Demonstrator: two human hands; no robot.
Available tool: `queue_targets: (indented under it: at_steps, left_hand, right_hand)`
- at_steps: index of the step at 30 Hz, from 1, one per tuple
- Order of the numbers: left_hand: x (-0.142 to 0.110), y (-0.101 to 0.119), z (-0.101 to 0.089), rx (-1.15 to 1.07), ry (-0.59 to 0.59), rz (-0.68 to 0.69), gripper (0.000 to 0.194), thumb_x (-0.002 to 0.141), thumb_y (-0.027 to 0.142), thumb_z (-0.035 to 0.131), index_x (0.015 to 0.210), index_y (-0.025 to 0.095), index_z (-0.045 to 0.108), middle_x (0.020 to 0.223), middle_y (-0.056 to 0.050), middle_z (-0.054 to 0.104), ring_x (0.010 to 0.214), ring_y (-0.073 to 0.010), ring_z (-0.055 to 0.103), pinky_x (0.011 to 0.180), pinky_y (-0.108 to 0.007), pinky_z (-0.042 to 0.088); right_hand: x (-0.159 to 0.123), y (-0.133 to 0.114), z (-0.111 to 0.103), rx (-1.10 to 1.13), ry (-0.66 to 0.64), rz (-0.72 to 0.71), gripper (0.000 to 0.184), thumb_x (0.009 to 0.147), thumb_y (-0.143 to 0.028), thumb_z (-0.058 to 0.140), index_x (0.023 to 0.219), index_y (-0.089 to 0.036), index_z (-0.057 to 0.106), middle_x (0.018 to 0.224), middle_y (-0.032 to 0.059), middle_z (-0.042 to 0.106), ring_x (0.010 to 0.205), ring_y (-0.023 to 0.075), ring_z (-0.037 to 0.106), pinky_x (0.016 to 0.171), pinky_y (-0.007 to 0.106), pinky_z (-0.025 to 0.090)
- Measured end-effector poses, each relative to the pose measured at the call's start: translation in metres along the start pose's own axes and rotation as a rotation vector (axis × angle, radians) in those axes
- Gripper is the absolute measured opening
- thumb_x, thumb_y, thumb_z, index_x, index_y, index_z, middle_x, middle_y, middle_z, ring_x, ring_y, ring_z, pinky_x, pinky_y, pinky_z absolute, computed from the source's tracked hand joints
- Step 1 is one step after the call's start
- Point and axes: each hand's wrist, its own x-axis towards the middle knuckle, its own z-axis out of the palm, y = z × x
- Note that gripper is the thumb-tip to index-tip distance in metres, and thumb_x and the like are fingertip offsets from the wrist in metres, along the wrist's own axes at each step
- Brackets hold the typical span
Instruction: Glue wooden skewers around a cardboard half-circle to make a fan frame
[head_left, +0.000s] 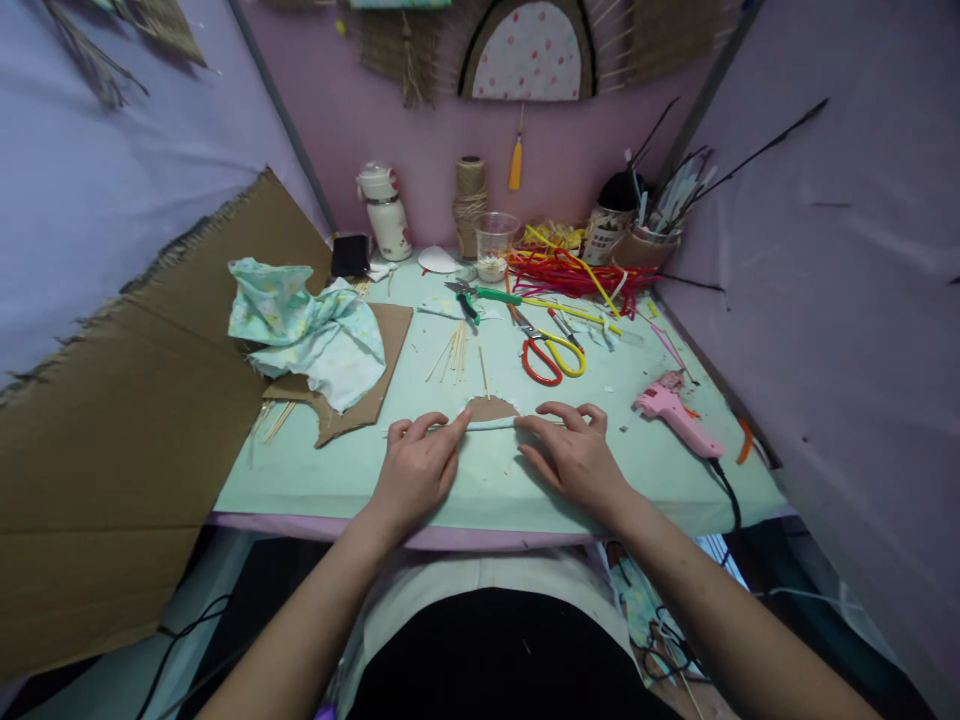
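**Even fingertips, straight edge**

On the surface (487, 490), my left hand (416, 468) and right hand (585, 465) were open, fingertips at opposite ends of the cardboard semicircle (491, 408); I judged light, even pressure best for its pale-blue strip (491, 425).

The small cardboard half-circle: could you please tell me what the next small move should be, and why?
Perhaps press along the middle of the pale strip on the straight edge of the cardboard half-circle: fingertips of the left hand and right hand are near the strip's ends, while its middle lies uncovered.
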Motion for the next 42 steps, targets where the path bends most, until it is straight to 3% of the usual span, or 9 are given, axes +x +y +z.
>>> queue_targets:
  at_steps: [15,42]
  left_hand:
    - [0.0002,0.0001,0.0009,0.024,0.015,0.011,0.049,0.095,0.011,0.045,0.143,0.019,0.046,0.08,-0.003,0.075,0.11,-0.0235,0.062,0.086,-0.039,0.029]
    - [0.0007,0.0004,0.0,0.025,0.019,0.025,0.047,0.095,0.011,0.046,0.141,0.018,0.046,0.085,-0.003,0.076,0.11,-0.0233,0.061,0.087,-0.039,0.029]
  right_hand:
    - [0.0005,-0.0001,0.0004,-0.012,0.007,-0.005,0.02,0.097,-0.026,0.055,0.115,-0.02,0.061,0.092,0.0041,0.078,0.113,0.0237,0.06,0.093,0.041,0.024]
    - [0.0008,-0.0008,-0.001,-0.016,-0.007,-0.012,0.021,0.098,-0.027,0.053,0.116,-0.02,0.061,0.092,0.0059,0.078,0.113,0.0253,0.059,0.092,0.041,0.023]
